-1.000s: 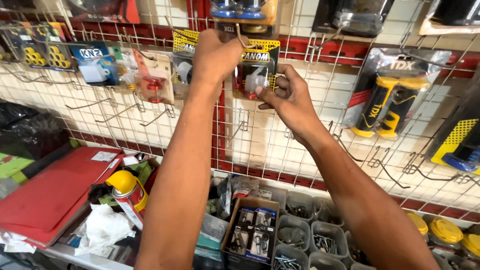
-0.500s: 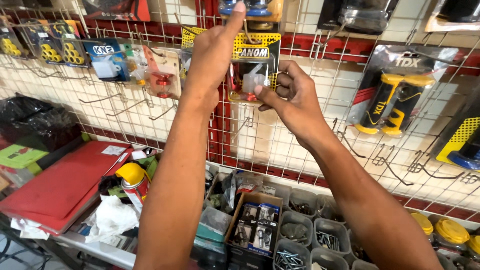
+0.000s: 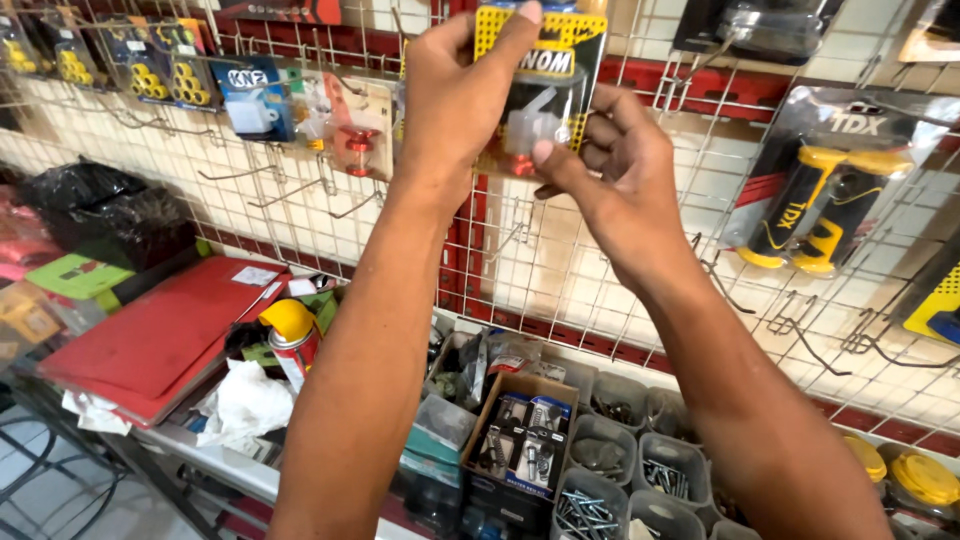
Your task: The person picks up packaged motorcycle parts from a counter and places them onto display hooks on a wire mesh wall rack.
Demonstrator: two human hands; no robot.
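Both my hands are raised to a wire grid wall point(image 3: 560, 250) hung with packaged parts. My left hand point(image 3: 455, 90) grips the top of a yellow-and-black blister pack point(image 3: 555, 70) holding a clear and red part. My right hand point(image 3: 610, 160) holds the same pack from below, thumb pressed on its front. The pack sits against the grid near a bare metal hook point(image 3: 515, 235).
Other hanging packs flank it: a red part pack point(image 3: 350, 130), yellow roller packs point(image 3: 160, 70), black-and-yellow grips point(image 3: 820, 200). Below are several grey bins of screws point(image 3: 620, 470), a cardboard box of small packs point(image 3: 520, 440), a yellow-capped spray can point(image 3: 295, 340), a red flat case point(image 3: 160, 330).
The view has tilted down and drawn closer. Both hands have lifted the yellow-and-black pack higher on the grid, still gripping it.
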